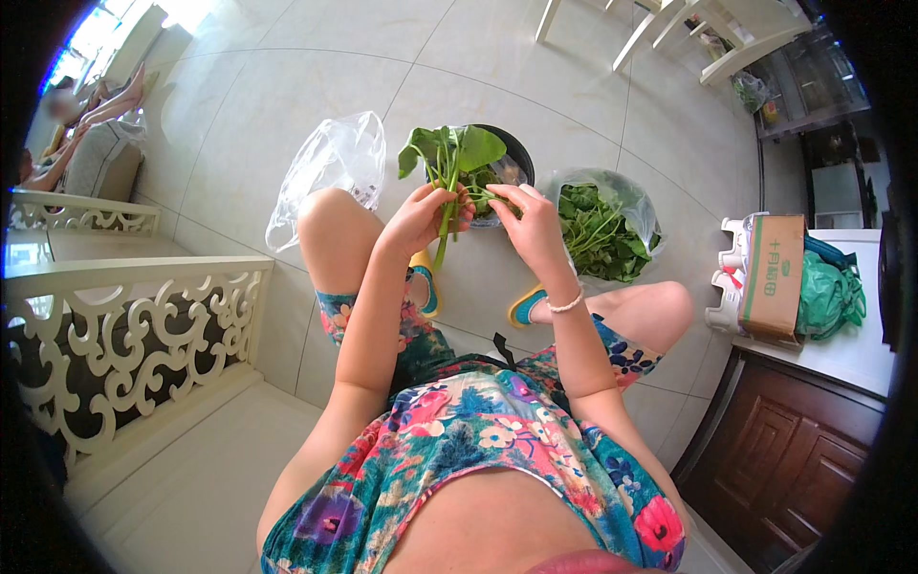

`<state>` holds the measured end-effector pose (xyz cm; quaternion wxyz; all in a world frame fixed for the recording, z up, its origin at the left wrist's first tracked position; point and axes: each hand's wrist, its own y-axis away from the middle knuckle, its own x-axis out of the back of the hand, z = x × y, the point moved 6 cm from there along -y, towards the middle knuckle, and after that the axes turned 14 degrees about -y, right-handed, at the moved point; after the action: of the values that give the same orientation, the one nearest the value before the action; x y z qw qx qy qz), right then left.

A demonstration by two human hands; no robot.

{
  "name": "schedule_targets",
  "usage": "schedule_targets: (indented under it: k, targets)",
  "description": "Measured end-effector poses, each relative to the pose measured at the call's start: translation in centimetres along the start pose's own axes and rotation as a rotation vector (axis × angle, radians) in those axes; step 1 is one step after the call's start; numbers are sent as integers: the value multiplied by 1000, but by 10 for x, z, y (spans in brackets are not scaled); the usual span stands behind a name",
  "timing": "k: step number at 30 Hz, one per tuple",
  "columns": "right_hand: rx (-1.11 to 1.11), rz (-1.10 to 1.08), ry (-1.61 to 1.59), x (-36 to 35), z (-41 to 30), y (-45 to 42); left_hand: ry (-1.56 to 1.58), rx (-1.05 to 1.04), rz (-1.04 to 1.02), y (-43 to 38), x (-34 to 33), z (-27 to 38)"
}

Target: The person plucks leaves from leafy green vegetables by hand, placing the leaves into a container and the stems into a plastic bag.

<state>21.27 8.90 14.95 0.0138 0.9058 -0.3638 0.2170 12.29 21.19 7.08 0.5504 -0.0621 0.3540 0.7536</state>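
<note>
My left hand (422, 219) is closed around a small bunch of leafy green stems (446, 161). Broad leaves stick up above the fist, and the cut ends hang below it. Close beside it, my right hand (532, 221) pinches a thin green stem (479, 192) between thumb and fingers. Beneath both hands stands a round black bin (523, 147) with leaf scraps inside, partly hidden by the bunch. To its right, a clear plastic bag (640, 192) lies open around a heap of leafy greens (601, 233).
Left of the bin, a crumpled clear plastic bag (331, 161) rests on the tiled floor (323, 82). A carved white railing (165, 344) stands at left. At right, a cardboard box (774, 276) and green bag (828, 294) sit on a white-topped cabinet. Another person's legs (118, 104) show far left.
</note>
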Motion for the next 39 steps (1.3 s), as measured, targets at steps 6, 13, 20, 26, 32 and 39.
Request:
schedule_targets:
  k: [6,13,20,26,32,39]
  targets:
    - [12,17,91,-5,-5,13,67,-87,71,-7,3,-2]
    - [-30,-68,47,-31,-18,35,124,-101,49,-16,3,-14]
    - [5,-34,-57,-34,-26,41,162,-188,296,-31,48,-28]
    - [-25,185,14,-30,25,-3,102,-230,252,-21,36,-8]
    - [0,113,150,-79,157,-36,77,-218,189,-26,26,-7]
    - [-379,-44,-376,-89,155,-26,246,-280,105,-22,28,-5]
